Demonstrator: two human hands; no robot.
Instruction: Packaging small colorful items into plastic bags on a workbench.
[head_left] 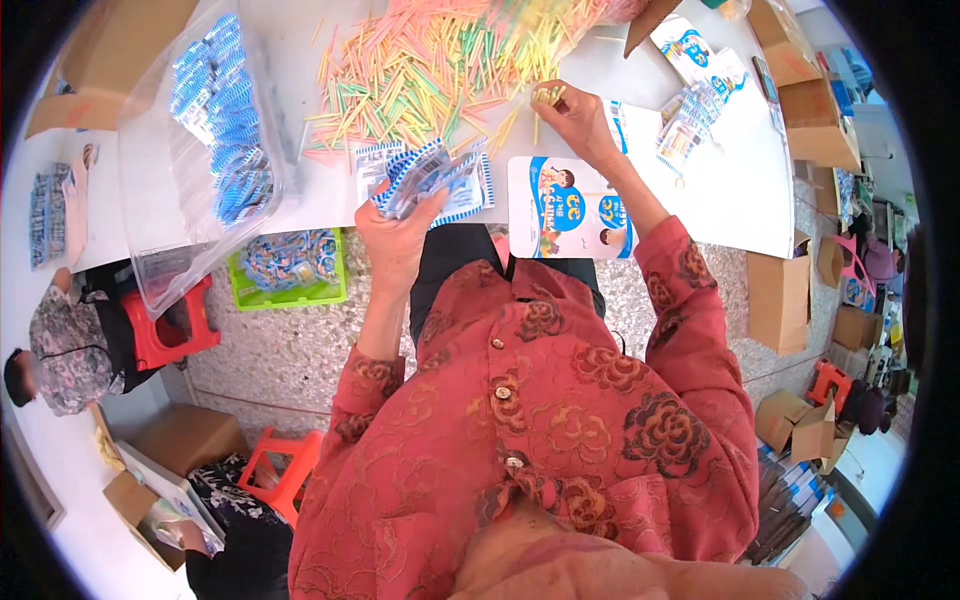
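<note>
A person in a red floral button shirt point(560, 420) looked down over a white table point(740, 200); nearest the body, the left hand point(395, 240) was closed around a fanned bundle of small blue-and-white sachets point(430, 175), held just above the table's near edge; beside it to the right lay a flat printed card with cartoon children point(570, 208), flat on the table under the right forearm; farther out, the right hand point(572, 115) was pinched shut on a few thin yellow sticks point(548, 95) at the near edge of a wide heap of coloured sticks point(430, 65), pink, green, yellow and orange, spread across the far middle of the table; to the left a clear plastic bag point(215, 140) full of blue sachets hung over the table edge, above a green basket point(290, 268) and a red stool point(165, 330) on the speckled floor; cardboard boxes point(780, 295) stood at the right; another seated person point(65, 350) was at the far left.
</note>
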